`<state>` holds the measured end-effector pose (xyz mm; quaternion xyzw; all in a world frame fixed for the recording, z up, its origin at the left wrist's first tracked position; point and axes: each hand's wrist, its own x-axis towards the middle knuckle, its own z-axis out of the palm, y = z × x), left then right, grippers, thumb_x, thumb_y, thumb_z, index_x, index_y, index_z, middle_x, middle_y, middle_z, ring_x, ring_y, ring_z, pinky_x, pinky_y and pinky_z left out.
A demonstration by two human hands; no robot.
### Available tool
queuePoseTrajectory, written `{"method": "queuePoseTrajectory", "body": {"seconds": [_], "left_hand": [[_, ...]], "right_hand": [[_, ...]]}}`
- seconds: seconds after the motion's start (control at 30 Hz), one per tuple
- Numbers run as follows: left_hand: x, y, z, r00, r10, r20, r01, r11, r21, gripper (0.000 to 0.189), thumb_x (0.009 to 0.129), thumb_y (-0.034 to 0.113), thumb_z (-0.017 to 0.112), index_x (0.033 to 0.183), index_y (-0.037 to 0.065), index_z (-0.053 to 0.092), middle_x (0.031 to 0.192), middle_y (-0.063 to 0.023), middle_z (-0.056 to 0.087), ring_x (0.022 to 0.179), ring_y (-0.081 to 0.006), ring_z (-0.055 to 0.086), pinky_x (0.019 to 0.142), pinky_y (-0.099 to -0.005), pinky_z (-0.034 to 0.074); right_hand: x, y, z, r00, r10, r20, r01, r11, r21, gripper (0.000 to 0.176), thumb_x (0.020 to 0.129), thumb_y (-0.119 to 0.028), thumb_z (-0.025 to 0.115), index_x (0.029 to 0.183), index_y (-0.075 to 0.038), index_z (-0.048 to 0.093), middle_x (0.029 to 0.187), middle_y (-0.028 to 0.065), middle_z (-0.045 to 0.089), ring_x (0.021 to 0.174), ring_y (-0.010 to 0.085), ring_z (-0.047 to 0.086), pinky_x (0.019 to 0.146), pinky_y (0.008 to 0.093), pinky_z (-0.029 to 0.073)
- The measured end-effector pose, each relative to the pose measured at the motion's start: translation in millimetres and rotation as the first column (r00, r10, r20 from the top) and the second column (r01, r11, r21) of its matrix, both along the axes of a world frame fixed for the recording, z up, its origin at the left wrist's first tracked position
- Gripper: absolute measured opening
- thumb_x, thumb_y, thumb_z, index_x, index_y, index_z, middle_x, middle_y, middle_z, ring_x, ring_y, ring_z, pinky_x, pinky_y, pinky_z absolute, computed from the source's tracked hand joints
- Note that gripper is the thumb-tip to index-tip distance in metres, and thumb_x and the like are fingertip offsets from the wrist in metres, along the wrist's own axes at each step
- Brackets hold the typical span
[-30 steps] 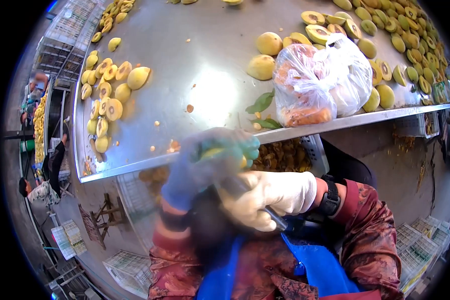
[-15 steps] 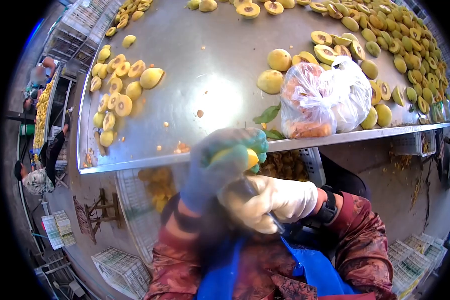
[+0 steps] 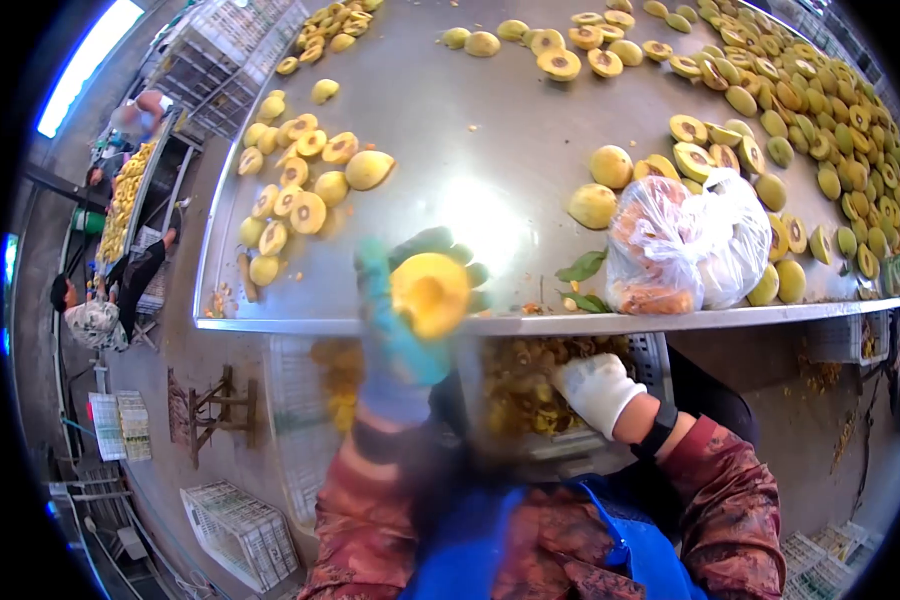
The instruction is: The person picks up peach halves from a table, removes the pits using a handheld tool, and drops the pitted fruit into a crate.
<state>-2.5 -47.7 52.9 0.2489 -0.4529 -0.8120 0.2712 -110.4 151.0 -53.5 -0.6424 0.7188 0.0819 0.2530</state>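
At the far left, a person in a patterned shirt (image 3: 95, 325) sits near a long row of yellow fruit (image 3: 127, 195), with stacked white crates (image 3: 225, 50) beyond. Nearer, a wooden stand (image 3: 223, 408) and a pale crate (image 3: 240, 535) rest on the floor. On the left end of the metal table (image 3: 450, 130) lies a loose group of whole and cut fruit (image 3: 293, 172), several with the cut face showing a brown centre. Next comes the left hand, in a teal and blue glove (image 3: 390, 330), its fingers curled around a halved fruit (image 3: 422, 305); that half is held up near the front edge of the table, its yellow cut face and hollow turned toward the camera. To its right, below the table edge, stands a crate (image 3: 656, 362) filled with yellow-brown pieces (image 3: 515, 385), partly blurred. The right hand, in a white glove (image 3: 598, 392), reaches down over this crate with its fingers pointing at the pieces; whether it is empty or closed on something cannot be told. A black wristband (image 3: 658, 430) sits just behind that glove. Above, on the table, green leaves (image 3: 582, 266) lie just left of clear plastic bags (image 3: 660, 255) with orange and pale contents. Cut and whole fruit surround the bags, and at the far right a dense heap of fruit (image 3: 835, 130) covers the table.
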Motion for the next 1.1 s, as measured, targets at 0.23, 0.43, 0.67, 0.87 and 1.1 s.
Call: {"method": "queuePoseTrajectory", "body": {"seconds": [0.23,0.43,0.67,0.87,1.1], "left_hand": [[153,-103,3,0.533,0.366,0.763,0.55,0.536,-0.641,0.051,0.092,0.039,0.061,0.125,0.001,0.057,0.114,-0.0144,0.062,0.106,-0.0253,0.062,0.09,-0.0375,0.05],[97,-134,17,0.525,0.678,0.514,0.687,0.018,-0.726,0.059,0.082,0.033,0.073,0.13,0.005,0.054,0.13,-0.0256,0.052,0.12,-0.0407,0.05,0.101,-0.0436,0.041],[-49,-251,-59,0.785,0.457,0.418,0.547,-0.198,-0.813,0.057,0.077,0.033,0.074,0.127,0.009,0.057,0.124,-0.023,0.057,0.119,-0.0394,0.051,0.102,-0.0463,0.04],[-77,-308,-112,0.562,0.572,0.598,0.756,-0.061,-0.652,0.059,0.062,0.029,0.079,0.114,0.011,0.06,0.111,-0.0225,0.059,0.104,-0.0405,0.057,0.09,-0.0466,0.046],[-61,-287,-106,0.599,0.474,0.645,0.72,0.034,-0.693,0.053,0.06,0.033,0.081,0.098,0.004,0.059,0.083,-0.0199,0.064,0.076,-0.0373,0.063,0.07,-0.0427,0.052]], "right_hand": [[1,7,17,0.996,-0.038,0.075,0.051,0.983,-0.174,0.027,0.087,-0.01,0.051,0.113,-0.005,0.056,0.087,0.0135,0.066,0.073,0.0303,0.068,0.057,0.0428,0.051],[9,-2,11,0.997,0.051,0.062,-0.038,0.978,-0.205,0.033,0.087,-0.013,0.052,0.12,-0.007,0.055,0.077,0.0072,0.068,0.064,0.0248,0.068,0.045,0.0407,0.046],[13,3,-49,0.929,0.079,0.362,0.143,0.826,-0.546,0.028,0.092,-0.018,0.05,0.115,-0.005,0.058,0.089,0.0135,0.067,0.073,0.0272,0.067,0.059,0.0404,0.052],[3,-9,13,0.855,-0.001,0.518,0.208,0.917,-0.342,0.038,0.083,-0.026,0.063,0.119,-0.012,0.059,0.087,0.0176,0.066,0.08,0.0367,0.064,0.07,0.0462,0.052],[7,-5,22,0.874,0.054,0.484,0.213,0.851,-0.479,0.023,0.081,-0.021,0.056,0.1,-0.008,0.062,0.077,0.0133,0.066,0.072,0.0348,0.065,0.062,0.0432,0.052]]}}
